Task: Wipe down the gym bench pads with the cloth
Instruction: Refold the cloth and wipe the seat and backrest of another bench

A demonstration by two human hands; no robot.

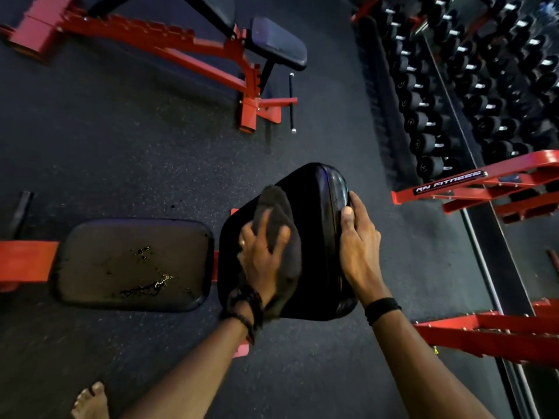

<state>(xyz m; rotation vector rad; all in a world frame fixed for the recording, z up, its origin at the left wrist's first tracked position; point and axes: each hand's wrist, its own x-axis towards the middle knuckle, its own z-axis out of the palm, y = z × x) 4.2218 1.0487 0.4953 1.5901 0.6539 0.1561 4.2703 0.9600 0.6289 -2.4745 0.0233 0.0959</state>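
Nearest: my left hand [263, 255], fingers spread, pressing the dark cloth [279, 225] flat on the raised back pad [314, 237]. My right hand [358, 249], fingers curled, grips that pad's right edge. Beside it: cracked seat pad [133, 264], apparently unwiped. Farther off: second bench [278, 43], likely outstanding; dumbbell rack [472, 86].

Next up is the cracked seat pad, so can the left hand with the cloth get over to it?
Probably yes: the left hand and cloth sit beside the seat pad, nothing between.
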